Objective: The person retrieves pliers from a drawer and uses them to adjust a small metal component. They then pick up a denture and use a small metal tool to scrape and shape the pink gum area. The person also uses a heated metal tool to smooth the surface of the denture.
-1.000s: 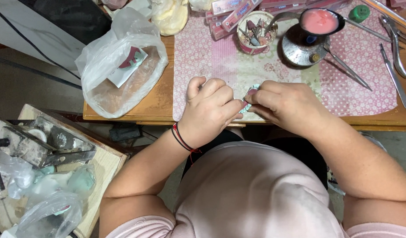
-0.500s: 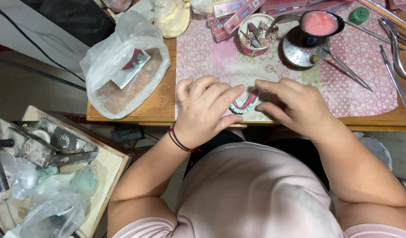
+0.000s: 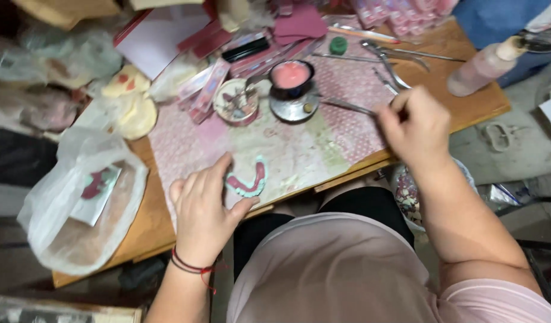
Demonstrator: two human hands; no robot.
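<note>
A pink and pale green horseshoe-shaped denture piece [image 3: 249, 181] lies on the pink patterned cloth [image 3: 299, 149] near the table's front edge. My left hand [image 3: 205, 206] rests flat beside it, fingers spread, thumb and forefinger touching its left side. My right hand [image 3: 416, 127] is out to the right over the cloth, fingers closed around a thin metal tool [image 3: 349, 106] whose tip points left toward a small dark cup of pink material [image 3: 290, 76] on a metal dish.
Several metal instruments [image 3: 390, 60] lie at the back right. A small round dish of bits [image 3: 235, 100], pink boxes [image 3: 206, 90] and a bottle [image 3: 481, 63] stand around. A clear plastic bag [image 3: 78, 203] sits at the left table edge.
The hands have parted. The denture piece, held between both hands before, now lies on the cloth under my left hand. My right hand moved right to a metal tool. The camera view shifted.
</note>
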